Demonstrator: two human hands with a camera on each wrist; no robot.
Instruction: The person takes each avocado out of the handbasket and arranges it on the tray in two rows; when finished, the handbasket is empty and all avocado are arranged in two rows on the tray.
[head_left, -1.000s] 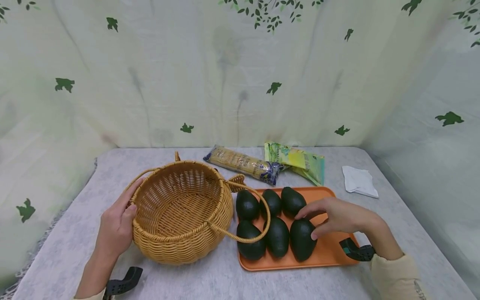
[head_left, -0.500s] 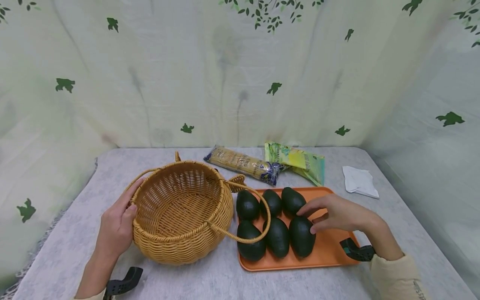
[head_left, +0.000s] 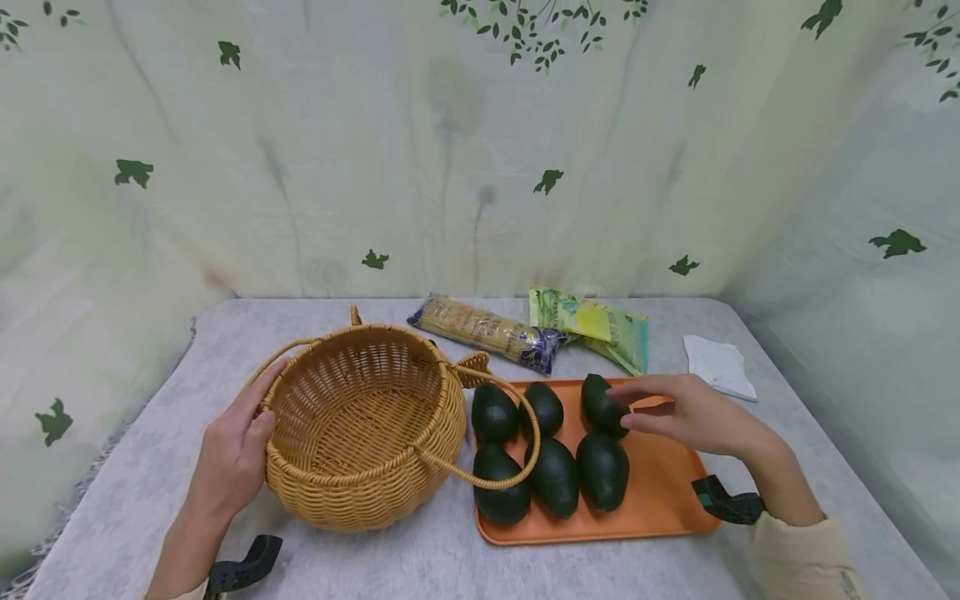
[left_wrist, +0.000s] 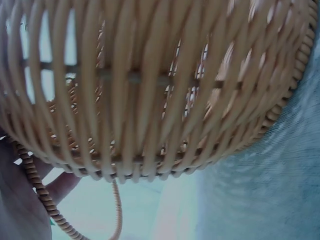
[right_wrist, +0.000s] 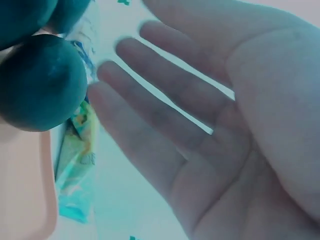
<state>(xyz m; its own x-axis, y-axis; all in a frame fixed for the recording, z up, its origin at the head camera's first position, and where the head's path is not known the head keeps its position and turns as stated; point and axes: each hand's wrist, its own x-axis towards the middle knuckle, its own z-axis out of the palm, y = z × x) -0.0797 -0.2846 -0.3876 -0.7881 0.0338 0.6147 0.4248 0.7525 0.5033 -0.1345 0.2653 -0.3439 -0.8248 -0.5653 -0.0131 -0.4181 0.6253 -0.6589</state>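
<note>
A wicker basket [head_left: 367,408] with rope-like handles stands on the left, nothing in its bowl. My left hand [head_left: 236,442] holds its left side, thumb at the rim and index finger along it; the left wrist view shows a handle loop crossing in front of that hand's fingers. On the orange tray [head_left: 667,492] lie two rows of dark green avocados. At the back right avocado [head_left: 600,404], the fingertips of my right hand [head_left: 686,412] come right to its side. The fingers look fairly straight in the right wrist view, with no avocado between them. The front right avocado [head_left: 602,472] lies just below.
Behind the tray lie a bag of pasta-like sticks [head_left: 487,329] and a green-yellow packet [head_left: 592,325]. A white folded tissue pack [head_left: 720,365] is at the back right. A basket handle [head_left: 525,467] overhangs the tray's left side. Patterned cloth surrounds the table.
My right hand has left the front right avocado and moved back to the back right one, which has shifted rightward. The left hand and basket have stayed in place.
</note>
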